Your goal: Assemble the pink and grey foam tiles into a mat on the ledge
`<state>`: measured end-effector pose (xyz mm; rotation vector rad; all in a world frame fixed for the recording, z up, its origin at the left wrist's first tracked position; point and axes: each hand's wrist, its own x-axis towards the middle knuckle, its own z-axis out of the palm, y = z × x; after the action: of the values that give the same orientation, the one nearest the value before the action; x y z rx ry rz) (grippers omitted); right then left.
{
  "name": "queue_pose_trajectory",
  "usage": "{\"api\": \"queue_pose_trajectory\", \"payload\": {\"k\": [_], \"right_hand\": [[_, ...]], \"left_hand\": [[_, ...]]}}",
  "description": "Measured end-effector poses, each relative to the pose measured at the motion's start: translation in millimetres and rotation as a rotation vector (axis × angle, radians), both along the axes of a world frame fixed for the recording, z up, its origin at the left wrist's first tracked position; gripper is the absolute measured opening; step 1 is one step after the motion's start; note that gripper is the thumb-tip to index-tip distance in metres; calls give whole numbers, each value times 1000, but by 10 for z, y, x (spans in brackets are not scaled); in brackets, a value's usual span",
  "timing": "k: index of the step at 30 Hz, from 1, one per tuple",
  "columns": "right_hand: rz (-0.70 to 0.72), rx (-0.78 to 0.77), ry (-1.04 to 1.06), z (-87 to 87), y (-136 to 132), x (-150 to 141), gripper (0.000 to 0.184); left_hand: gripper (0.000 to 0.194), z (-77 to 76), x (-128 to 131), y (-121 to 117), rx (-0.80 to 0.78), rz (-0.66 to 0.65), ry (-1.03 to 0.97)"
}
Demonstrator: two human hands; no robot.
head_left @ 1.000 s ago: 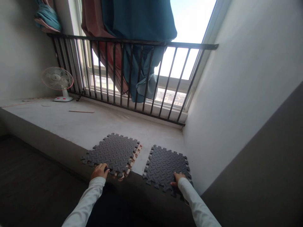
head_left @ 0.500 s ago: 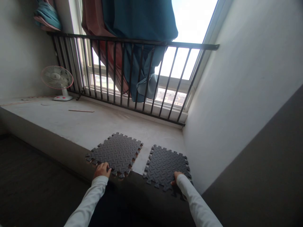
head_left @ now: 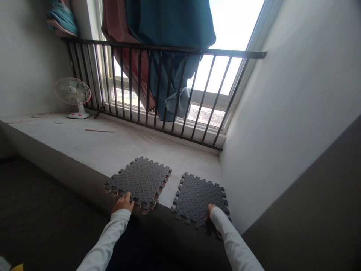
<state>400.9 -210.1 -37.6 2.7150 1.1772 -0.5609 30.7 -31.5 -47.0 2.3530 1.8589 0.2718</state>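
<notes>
Two dark grey foam mats with interlocking edges and a tread pattern lie side by side on a concrete ledge point(head_left: 118, 150). My left hand point(head_left: 123, 203) grips the near edge of the left mat point(head_left: 138, 180), and a thin peach-coloured layer point(head_left: 145, 210) shows beneath that edge. My right hand point(head_left: 212, 212) is at the near edge of the right mat point(head_left: 197, 197), its fingers mostly hidden by my white sleeve. A narrow strip of bare concrete separates the mats.
A dark metal railing point(head_left: 163, 49) crosses a window hung with teal and rust curtains point(head_left: 169, 22). A small white fan point(head_left: 72, 92) and a thin wooden strip point(head_left: 100, 131) are on the ledge. White walls flank it, and a dark floor point(head_left: 47, 210) lies below.
The left mat has shifted right and away from me, now lining up with the peach layer under it. My left hand moved with it. The whole view has tilted slightly.
</notes>
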Motion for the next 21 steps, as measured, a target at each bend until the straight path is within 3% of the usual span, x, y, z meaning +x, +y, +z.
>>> {"api": "queue_pose_trajectory", "payload": {"k": [3,11,15,18,21], "right_hand": [[43,-103,20,33,1,-12,66],[53,-68,22,23,-20,-25,66],[23,-70,24,147,-51,-73,69],[28,-70,0,308,-122,-165,61],[42,-22,-47,364,-229,-386,54]], "left_hand": [[21,-7,-30,3,1,-14,-5],[20,-40,-81,-2,27,-17,7],[22,-49,-81,-50,39,-16,0],[26,-25,-63,-128,147,36,-71],[29,50,17,-283,379,48,-265]]}}
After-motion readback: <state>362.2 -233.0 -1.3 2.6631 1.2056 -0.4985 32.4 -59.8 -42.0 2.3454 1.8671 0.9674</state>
